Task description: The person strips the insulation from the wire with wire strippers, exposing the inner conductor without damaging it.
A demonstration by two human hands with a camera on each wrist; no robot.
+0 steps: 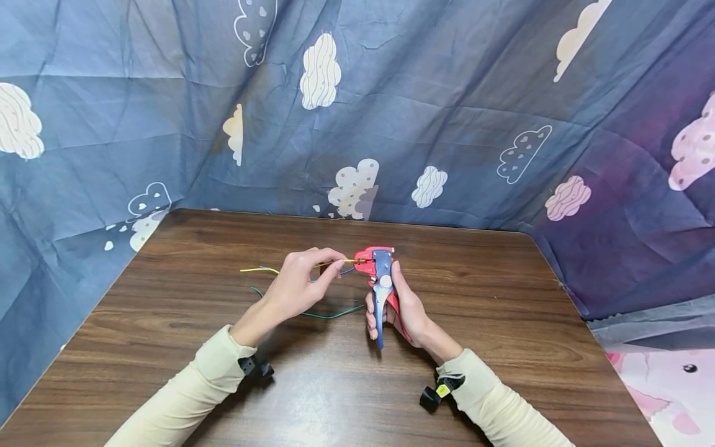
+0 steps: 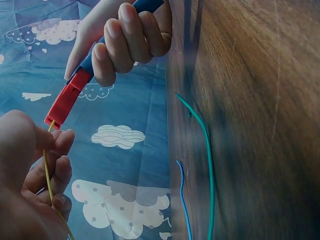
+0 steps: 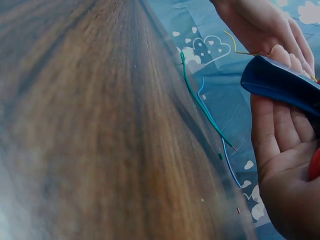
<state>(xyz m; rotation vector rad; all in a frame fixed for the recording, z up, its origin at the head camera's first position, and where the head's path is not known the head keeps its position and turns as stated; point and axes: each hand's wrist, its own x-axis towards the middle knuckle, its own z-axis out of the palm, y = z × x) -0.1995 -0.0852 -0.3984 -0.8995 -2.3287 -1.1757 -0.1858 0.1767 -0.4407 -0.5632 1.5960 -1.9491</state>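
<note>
My right hand (image 1: 412, 313) grips a wire stripper (image 1: 383, 264) with blue and red handles, held upright above the table with its red head toward the left. Between thumb and fingertips, my left hand (image 1: 296, 279) pinches a thin yellow wire (image 2: 48, 175). One end of that wire meets the mouth of the stripper's red head (image 2: 62, 107); how deep it sits inside is hidden. The wire's other end trails out left behind the left hand. Below the hands, a green wire (image 2: 210, 160) lies on the table, and a blue wire (image 2: 183, 195) lies farther back.
The wooden table (image 1: 491, 310) ends at a blue cloth backdrop (image 1: 424, 124) with cloud prints. A tiny green piece (image 3: 220, 156) lies near the green wire's stripped end. Each wrist wears a small black camera, the left camera (image 1: 257, 367) hanging below its cuff.
</note>
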